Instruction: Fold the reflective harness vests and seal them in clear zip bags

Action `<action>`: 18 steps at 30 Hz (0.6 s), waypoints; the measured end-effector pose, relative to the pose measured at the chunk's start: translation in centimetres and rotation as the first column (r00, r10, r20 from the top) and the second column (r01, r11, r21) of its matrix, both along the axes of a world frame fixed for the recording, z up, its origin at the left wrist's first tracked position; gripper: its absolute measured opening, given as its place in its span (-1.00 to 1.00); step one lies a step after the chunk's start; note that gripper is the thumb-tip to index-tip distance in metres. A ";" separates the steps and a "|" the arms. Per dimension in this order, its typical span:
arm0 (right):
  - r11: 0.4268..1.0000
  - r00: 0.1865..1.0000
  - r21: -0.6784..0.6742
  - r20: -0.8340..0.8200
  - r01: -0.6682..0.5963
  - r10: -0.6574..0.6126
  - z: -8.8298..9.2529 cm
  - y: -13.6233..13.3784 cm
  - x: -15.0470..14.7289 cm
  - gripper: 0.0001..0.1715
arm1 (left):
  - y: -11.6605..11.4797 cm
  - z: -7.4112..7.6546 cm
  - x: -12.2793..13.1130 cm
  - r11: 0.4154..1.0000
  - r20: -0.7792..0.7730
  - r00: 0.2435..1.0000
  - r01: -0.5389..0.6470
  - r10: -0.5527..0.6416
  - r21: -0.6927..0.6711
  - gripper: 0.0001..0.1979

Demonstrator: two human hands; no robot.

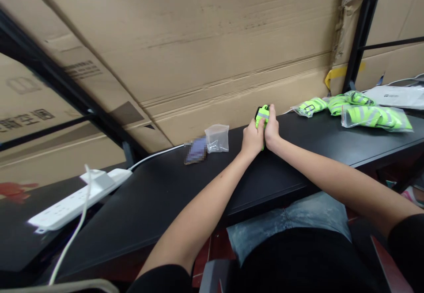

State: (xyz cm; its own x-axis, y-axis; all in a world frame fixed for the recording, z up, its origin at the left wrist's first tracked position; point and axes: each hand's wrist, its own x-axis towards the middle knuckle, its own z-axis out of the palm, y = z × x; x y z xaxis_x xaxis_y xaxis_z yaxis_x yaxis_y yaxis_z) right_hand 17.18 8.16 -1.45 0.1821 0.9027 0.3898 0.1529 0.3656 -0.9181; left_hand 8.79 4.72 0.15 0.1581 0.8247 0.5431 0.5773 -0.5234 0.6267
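Observation:
Both hands are together above the black table (155,195), closed on a folded neon-yellow reflective strap (263,114) with a grey stripe and a black part at its top. My left hand (253,138) grips it from the left, thumb laid over its front. From the right, my right hand (272,129) presses against its side, fingers pointing up. A bit of the yellow material shows below, between the palms; the rest is hidden by the hands. To the left lies a small clear plastic bag (217,138), next to a pixelated phone-like object (196,150).
Several clear bags of neon-yellow reflective straps (374,117) lie at the right, before a white package (397,96). A white power strip (79,200) with a plug and cable sits at the left. Cardboard (198,41) and a black metal frame (66,81) stand behind the table.

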 end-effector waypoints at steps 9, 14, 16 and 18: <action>0.983 0.966 -0.117 -0.204 0.139 -0.161 1.5 -2.2 0.4 -0.19 | -0.4 -1.4 0.9 0.999 0.086 0.995 0.040 -0.043 0.037 -0.45; 0.978 0.923 -0.087 -0.324 0.188 -0.207 1.8 -2.4 0.5 -0.26 | -0.1 -1.8 0.8 0.982 -0.047 0.992 -0.105 0.113 0.156 -0.40; 0.981 0.918 -0.076 -0.346 0.179 -0.194 2.0 -2.3 0.8 -0.28 | -0.1 -1.9 0.7 0.975 -0.083 0.991 -0.090 0.109 0.205 -0.37; 0.982 0.923 -0.074 -0.336 0.175 -0.190 2.1 -2.2 1.0 -0.28 | -0.1 -1.8 0.6 0.967 -0.113 0.987 -0.082 0.112 0.239 -0.37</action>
